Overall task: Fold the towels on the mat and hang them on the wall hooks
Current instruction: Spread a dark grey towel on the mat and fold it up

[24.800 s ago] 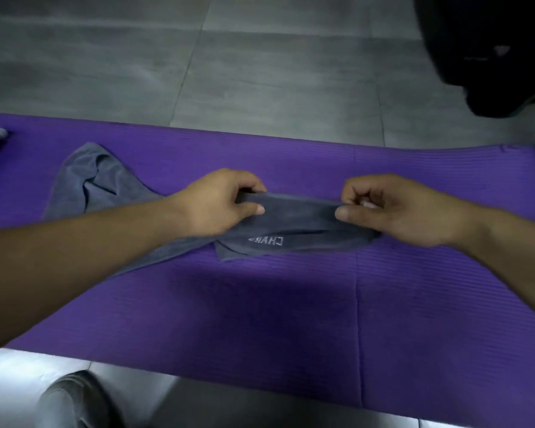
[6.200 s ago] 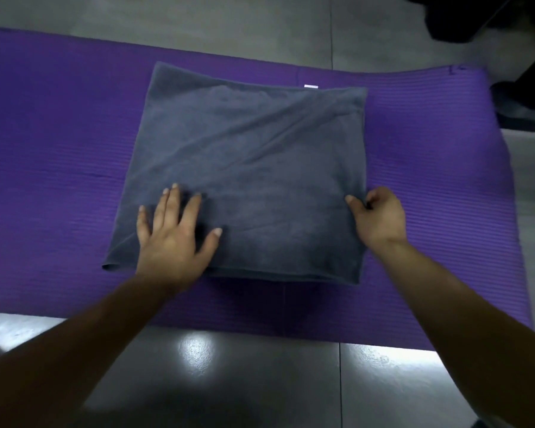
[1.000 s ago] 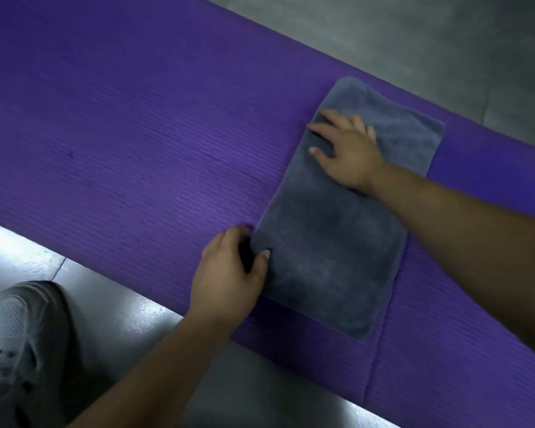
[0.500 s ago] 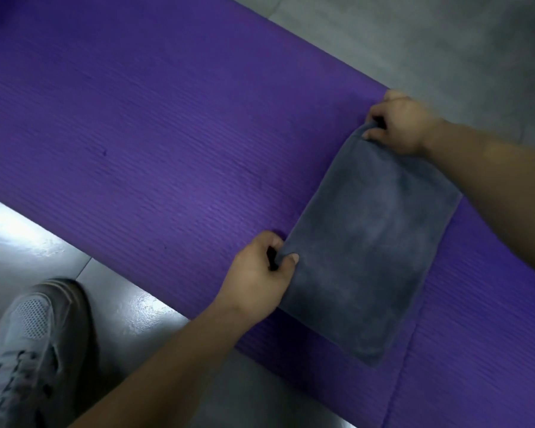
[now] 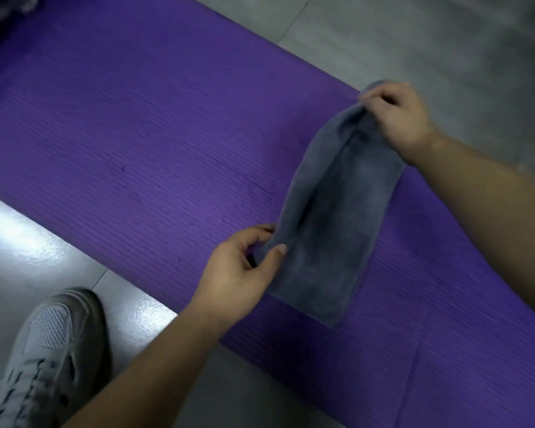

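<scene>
- Towel (image 5: 331, 217), grey and folded into a long narrow strip, sits between my two hands over the right part of the purple mat (image 5: 142, 143).
- My left hand (image 5: 238, 273) pinches the near left edge of the strip, thumb on top, fingers curled under the cloth.
- My right hand (image 5: 396, 115) is closed on the far end, bunching the fabric there into a few soft ridges.
- Both hands are clamped on the cloth, well apart from each other, one at each end of its left side.
- That left long edge is raised off the mat and rolls slightly inward, so a dark crease runs down the strip's length.
- Right side and near corner of the strip lie flat on the mat, the near corner pointing toward the mat's front edge.
- My right forearm crosses in from the lower right, above the mat and just beside the strip's right edge.
- Mat runs diagonally across the view, ribbed, on a grey tiled floor (image 5: 414, 41).
- Floor in front of the mat is glossy and throws back a bright patch of light at the left.
- My shoe (image 5: 47, 356), grey with a mesh toe and laces, stands on that floor at the lower left, clear of the mat.
- Up in the far left corner something dark and fuzzy lies at the mat's end; too cut off to tell what it is.
</scene>
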